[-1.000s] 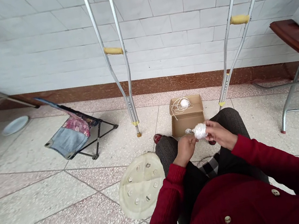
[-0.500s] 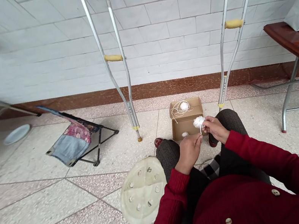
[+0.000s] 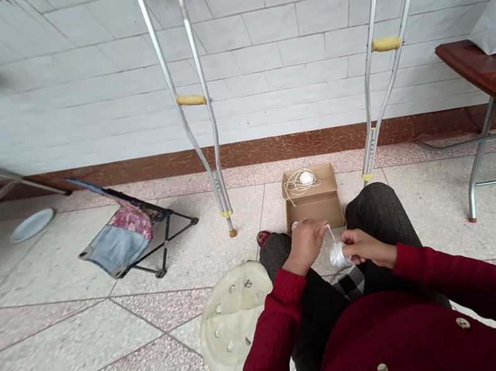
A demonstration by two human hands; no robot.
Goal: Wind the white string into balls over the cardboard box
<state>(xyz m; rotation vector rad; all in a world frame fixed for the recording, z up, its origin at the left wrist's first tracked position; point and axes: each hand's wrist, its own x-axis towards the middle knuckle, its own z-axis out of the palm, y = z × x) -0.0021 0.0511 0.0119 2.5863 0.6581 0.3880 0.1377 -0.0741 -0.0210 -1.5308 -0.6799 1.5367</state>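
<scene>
I sit with both hands over my knees. My right hand (image 3: 363, 247) is closed around a small white ball of string (image 3: 338, 255). My left hand (image 3: 305, 244) pinches the loose strand of string (image 3: 330, 233), which rises from the ball up to its fingers. Just beyond my knees, an open cardboard box (image 3: 313, 205) sits on the floor, with another white ball and loose string (image 3: 301, 181) in it.
Two metal crutches (image 3: 217, 178) (image 3: 374, 125) lean on the tiled wall either side of the box. A round pale tray (image 3: 233, 319) lies by my left knee. A folding stool (image 3: 131, 228) stands left; a brown table (image 3: 492, 75) stands right.
My right hand has brought the ball down from in front of the box to between my knees. My left hand has moved up and now holds the strand above the ball.
</scene>
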